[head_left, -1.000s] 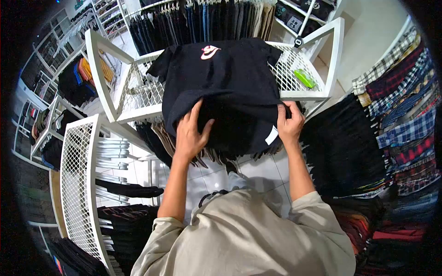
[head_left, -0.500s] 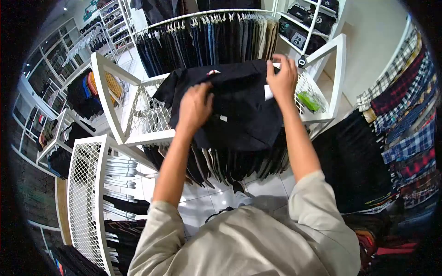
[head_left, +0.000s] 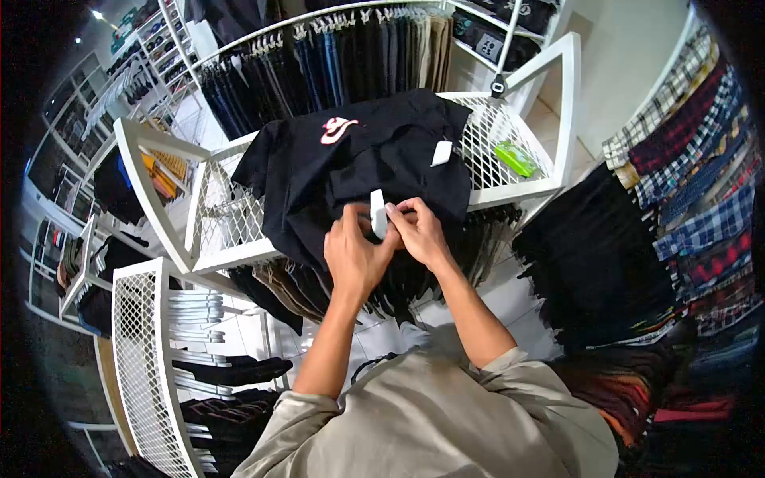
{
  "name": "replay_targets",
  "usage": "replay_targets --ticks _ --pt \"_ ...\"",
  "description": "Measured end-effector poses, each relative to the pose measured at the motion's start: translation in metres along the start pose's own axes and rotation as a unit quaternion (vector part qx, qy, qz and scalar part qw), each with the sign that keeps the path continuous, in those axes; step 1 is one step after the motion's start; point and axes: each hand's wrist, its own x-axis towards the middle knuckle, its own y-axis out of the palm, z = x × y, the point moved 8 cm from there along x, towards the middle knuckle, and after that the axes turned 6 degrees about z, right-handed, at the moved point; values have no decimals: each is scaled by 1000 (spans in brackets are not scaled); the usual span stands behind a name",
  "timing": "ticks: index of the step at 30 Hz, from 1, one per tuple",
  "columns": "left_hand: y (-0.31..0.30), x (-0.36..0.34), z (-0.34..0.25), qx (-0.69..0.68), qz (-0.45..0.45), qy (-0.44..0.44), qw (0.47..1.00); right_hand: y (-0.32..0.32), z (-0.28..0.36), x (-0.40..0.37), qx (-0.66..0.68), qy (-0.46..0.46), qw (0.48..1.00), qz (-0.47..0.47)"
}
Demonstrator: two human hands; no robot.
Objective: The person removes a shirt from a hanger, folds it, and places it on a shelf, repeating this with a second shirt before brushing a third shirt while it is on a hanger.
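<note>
The left hand [head_left: 358, 251] is mostly closed, thumb and bent fingers around the lower end of a white tag [head_left: 378, 209], which sticks up between them. The right hand [head_left: 418, 231] meets it from the right, thumb and index finger nearly together at the tag's edge; whether they pinch it or only touch it, I cannot tell. The black shirt [head_left: 382, 163] lies rumpled just beyond and beneath the grip, across a white mesh rack [head_left: 510, 195], its near side hanging over the edge. Farther beyond the grip and to its left, the shirt bears a pale print with a reddish outline [head_left: 339, 131]; beyond and to the right, a second white tag [head_left: 441, 153] lies on the cloth. A bright green item [head_left: 516, 159] rests on the mesh, well right of the grip. Trousers [head_left: 343, 60] hang far beyond it, plaid garments [head_left: 701, 211] far to its right, and white hangers [head_left: 195, 307] are to its left, slightly nearer the body
</note>
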Motion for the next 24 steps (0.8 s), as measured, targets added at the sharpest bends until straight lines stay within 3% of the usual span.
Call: replay_targets --ticks 1,3,5,8,9,12,17,24 --pt "-1 -11 -6 -18 13 1 1000 -1 -7 1 27 14 999 21" --pt "-4 -28 -15 -73 54 44 995 11 -18 -7 247 77 960 106" --pt "-2 -37 -5 -221 128 -11 967 6 4 -27 232 100 958 137" --pt "-6 -43 20 -215 79 4 973 -9 4 -50 203 82 965 142" --pt "-5 -45 31 -209 87 -57 972 -17 7 -58 201 78 966 139" --pt "0 -46 51 -207 55 -57 975 -29 3 -89 141 79 973 162" --pt "10 -57 65 -221 65 -88 969 -43 -14 -127 113 90 978 147" --pt "48 -80 58 -339 110 -112 928 -30 -50 -142 227 109 947 199"
